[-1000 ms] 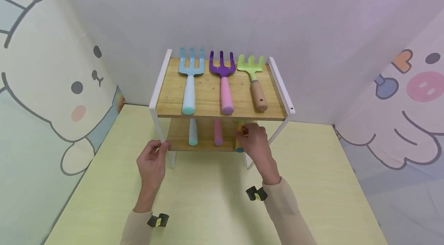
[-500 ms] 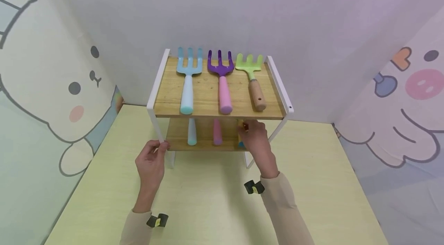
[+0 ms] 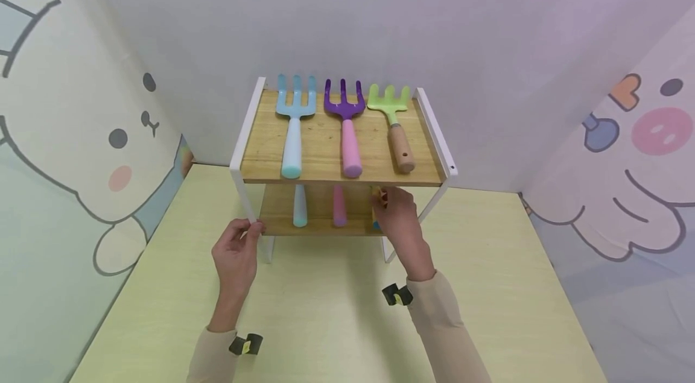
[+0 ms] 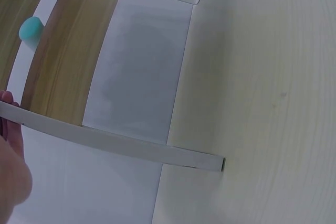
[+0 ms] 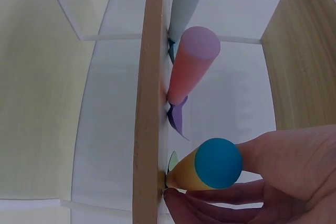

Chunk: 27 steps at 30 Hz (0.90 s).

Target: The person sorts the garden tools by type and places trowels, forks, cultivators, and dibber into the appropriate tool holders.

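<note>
My right hand [image 3: 399, 214] reaches over the lower shelf [image 3: 320, 228] of a two-tier rack and grips a garden tool's yellow handle [image 5: 190, 172] with a blue end. In the right wrist view, the thumb lies against the handle and the fingers pass under it. A bit of green shows beyond the handle; the rest of that tool is hidden. Beside it lie a pink handle [image 5: 191, 74] with a purple metal part and a pale blue handle [image 5: 185, 6]. My left hand [image 3: 237, 256] pinches the rack's white front-left post [image 4: 115, 145] at lower-shelf height.
On the upper shelf [image 3: 320, 160] lie a light blue hand fork [image 3: 293, 142], a purple fork with pink handle [image 3: 351, 148] and a green fork with wooden handle [image 3: 400, 145]. The rack stands on a pale table [image 3: 320, 322] against a curtain-like backdrop [image 3: 347, 9].
My right hand has moved slightly deeper into the rack, and the yellow handle has gone further back and a little right with it. The left hand stays at the post.
</note>
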Tool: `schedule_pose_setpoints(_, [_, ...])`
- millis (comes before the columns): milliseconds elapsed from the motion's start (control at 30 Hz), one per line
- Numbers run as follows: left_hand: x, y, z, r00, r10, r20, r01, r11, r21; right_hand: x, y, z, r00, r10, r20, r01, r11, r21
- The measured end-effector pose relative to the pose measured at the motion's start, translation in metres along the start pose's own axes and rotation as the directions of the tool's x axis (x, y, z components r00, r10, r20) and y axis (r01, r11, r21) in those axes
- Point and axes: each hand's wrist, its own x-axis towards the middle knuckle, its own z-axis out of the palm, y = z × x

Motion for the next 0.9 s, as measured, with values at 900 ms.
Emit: schedule_pose_setpoints(900, [-0.003,0.014,-0.007,0.998,-0.004,0.061,-0.003,0.993,0.116,-0.021,0.009,0.012,0.867,-0.427,-0.257,0.413,0.904,-0.109])
